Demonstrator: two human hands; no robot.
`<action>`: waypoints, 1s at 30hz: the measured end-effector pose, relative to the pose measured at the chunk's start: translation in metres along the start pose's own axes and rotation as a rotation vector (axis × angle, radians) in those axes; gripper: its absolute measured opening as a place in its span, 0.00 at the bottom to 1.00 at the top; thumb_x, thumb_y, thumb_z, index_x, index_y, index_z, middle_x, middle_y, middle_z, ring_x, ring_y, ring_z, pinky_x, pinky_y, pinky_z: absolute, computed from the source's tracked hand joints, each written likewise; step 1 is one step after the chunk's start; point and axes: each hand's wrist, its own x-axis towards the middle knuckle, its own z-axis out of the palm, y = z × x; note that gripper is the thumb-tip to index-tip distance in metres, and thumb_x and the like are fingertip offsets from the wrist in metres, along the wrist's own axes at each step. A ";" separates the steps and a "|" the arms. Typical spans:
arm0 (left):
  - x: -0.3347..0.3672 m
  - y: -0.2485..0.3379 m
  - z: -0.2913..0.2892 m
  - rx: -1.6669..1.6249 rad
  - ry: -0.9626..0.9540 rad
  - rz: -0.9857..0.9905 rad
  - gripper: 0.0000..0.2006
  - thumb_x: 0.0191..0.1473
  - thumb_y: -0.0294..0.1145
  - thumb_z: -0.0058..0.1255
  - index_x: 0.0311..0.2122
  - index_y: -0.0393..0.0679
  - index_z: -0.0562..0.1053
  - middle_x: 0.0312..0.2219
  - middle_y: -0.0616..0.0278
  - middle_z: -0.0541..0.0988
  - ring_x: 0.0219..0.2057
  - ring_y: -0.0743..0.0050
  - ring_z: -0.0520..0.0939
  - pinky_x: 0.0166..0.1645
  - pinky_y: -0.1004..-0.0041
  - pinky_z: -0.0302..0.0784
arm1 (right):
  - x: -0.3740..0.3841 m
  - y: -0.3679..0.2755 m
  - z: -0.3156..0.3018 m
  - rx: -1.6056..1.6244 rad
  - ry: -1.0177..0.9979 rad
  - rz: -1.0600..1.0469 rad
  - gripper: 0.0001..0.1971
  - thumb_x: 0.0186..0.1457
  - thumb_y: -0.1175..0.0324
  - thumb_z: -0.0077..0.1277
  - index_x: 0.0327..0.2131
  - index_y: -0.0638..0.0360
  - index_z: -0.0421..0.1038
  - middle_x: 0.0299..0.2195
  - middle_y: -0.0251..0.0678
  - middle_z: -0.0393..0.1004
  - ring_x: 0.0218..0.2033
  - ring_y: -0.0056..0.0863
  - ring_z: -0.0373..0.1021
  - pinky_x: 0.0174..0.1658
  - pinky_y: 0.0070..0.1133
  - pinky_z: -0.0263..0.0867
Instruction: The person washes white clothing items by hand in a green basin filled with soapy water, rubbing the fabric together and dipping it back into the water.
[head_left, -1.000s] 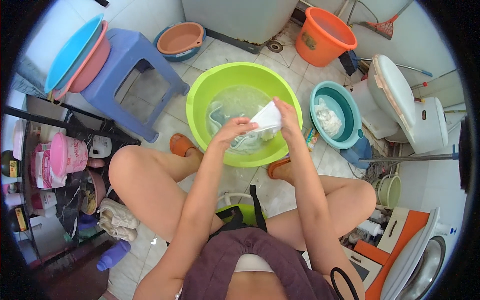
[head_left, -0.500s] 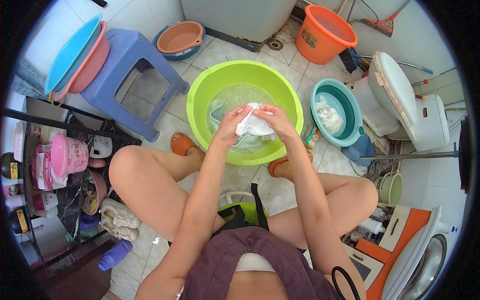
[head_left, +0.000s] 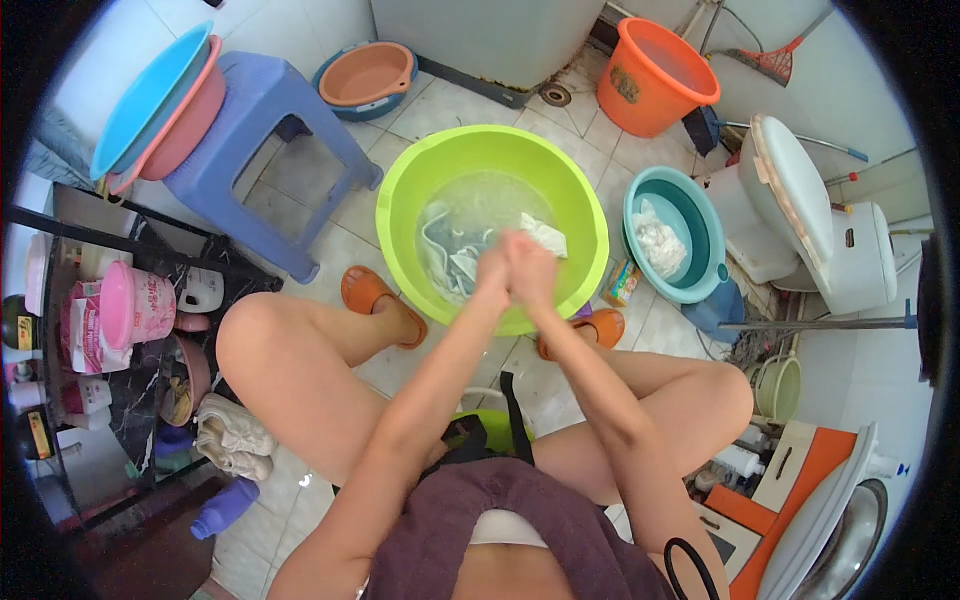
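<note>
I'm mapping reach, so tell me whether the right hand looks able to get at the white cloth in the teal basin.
Likely yes: nothing covers the white cloth, and the teal basin stands just right of the green tub. The right hand, up against the left hand, would probably need freeing first.

The floor [head_left: 440, 105] is laid with pale, glossy square tiles, darker and stained toward the far corner, where a round drain [head_left: 555, 94] is set. Light tiles cover the left wall [head_left: 310, 25]; the right wall [head_left: 855, 370] is whitish. A blue plastic stool [head_left: 250, 100] stands at left, above a black-framed shelf [head_left: 130, 400] with marbled panels. At right are a white toilet [head_left: 795, 185] and, lower down, a cream-and-orange cabinet [head_left: 790, 465]. Pale, fairly even light fills the room.
</note>
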 end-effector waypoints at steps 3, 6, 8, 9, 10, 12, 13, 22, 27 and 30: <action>0.017 0.001 -0.030 -0.098 -0.283 0.017 0.12 0.47 0.43 0.44 0.25 0.46 0.70 0.20 0.67 0.71 0.21 0.78 0.72 0.23 0.76 0.66 | -0.003 -0.026 0.008 0.047 0.047 -0.015 0.19 0.50 0.55 0.41 0.19 0.62 0.69 0.15 0.48 0.67 0.16 0.39 0.67 0.22 0.29 0.60; 0.010 -0.013 -0.015 0.099 -0.092 -0.007 0.11 0.51 0.41 0.40 0.27 0.47 0.69 0.23 0.67 0.73 0.22 0.79 0.73 0.21 0.75 0.66 | -0.003 -0.013 -0.004 0.021 0.008 0.094 0.17 0.49 0.57 0.42 0.20 0.61 0.70 0.16 0.48 0.68 0.17 0.40 0.67 0.23 0.30 0.60; 0.011 -0.007 -0.017 0.136 -0.067 0.010 0.10 0.53 0.39 0.36 0.30 0.48 0.69 0.24 0.68 0.74 0.21 0.81 0.73 0.19 0.76 0.65 | -0.011 -0.028 0.008 0.131 0.038 0.026 0.17 0.49 0.54 0.40 0.26 0.55 0.72 0.19 0.46 0.70 0.21 0.44 0.67 0.27 0.32 0.61; 0.005 -0.005 -0.019 0.090 -0.082 -0.035 0.11 0.53 0.42 0.37 0.30 0.47 0.69 0.23 0.68 0.73 0.21 0.81 0.72 0.18 0.78 0.63 | -0.015 -0.022 0.008 0.126 0.038 0.048 0.17 0.49 0.54 0.40 0.26 0.55 0.72 0.19 0.46 0.70 0.21 0.44 0.67 0.27 0.32 0.61; 0.001 0.004 -0.012 0.035 -0.111 -0.063 0.13 0.52 0.45 0.38 0.30 0.47 0.68 0.22 0.69 0.72 0.20 0.82 0.71 0.17 0.80 0.61 | -0.005 -0.012 0.004 0.124 0.023 0.083 0.17 0.48 0.53 0.41 0.26 0.57 0.72 0.20 0.46 0.70 0.22 0.43 0.67 0.27 0.31 0.61; -0.004 0.016 -0.017 0.144 -0.314 -0.085 0.19 0.50 0.53 0.39 0.30 0.46 0.67 0.20 0.70 0.70 0.20 0.83 0.69 0.15 0.83 0.58 | 0.020 0.010 -0.017 0.064 -0.073 0.292 0.17 0.48 0.55 0.44 0.24 0.60 0.71 0.20 0.43 0.71 0.23 0.38 0.68 0.27 0.27 0.61; -0.007 0.022 -0.015 0.147 -0.309 -0.077 0.19 0.50 0.53 0.39 0.30 0.46 0.67 0.20 0.70 0.70 0.20 0.83 0.69 0.15 0.83 0.58 | 0.025 0.015 -0.026 0.072 -0.074 0.287 0.17 0.48 0.55 0.44 0.24 0.60 0.71 0.20 0.43 0.71 0.23 0.38 0.68 0.27 0.27 0.61; 0.005 0.036 -0.024 0.172 -0.142 0.298 0.29 0.52 0.59 0.28 0.29 0.40 0.71 0.19 0.68 0.71 0.19 0.85 0.68 0.20 0.83 0.59 | 0.029 -0.030 -0.047 0.362 -0.173 0.203 0.17 0.41 0.56 0.53 0.22 0.63 0.71 0.18 0.37 0.70 0.19 0.23 0.65 0.26 0.18 0.61; 0.000 0.031 -0.022 0.301 -0.161 0.442 0.24 0.53 0.51 0.35 0.29 0.37 0.72 0.18 0.70 0.70 0.19 0.87 0.65 0.22 0.83 0.59 | 0.027 -0.024 -0.040 0.331 -0.150 0.164 0.15 0.41 0.59 0.51 0.23 0.64 0.71 0.18 0.38 0.71 0.20 0.24 0.67 0.27 0.19 0.61; 0.004 0.029 -0.024 0.239 -0.252 0.448 0.17 0.53 0.41 0.41 0.30 0.36 0.72 0.19 0.71 0.70 0.19 0.87 0.65 0.23 0.83 0.60 | 0.029 -0.023 -0.040 0.362 -0.132 0.163 0.13 0.42 0.62 0.50 0.24 0.64 0.71 0.18 0.39 0.71 0.20 0.26 0.67 0.27 0.20 0.62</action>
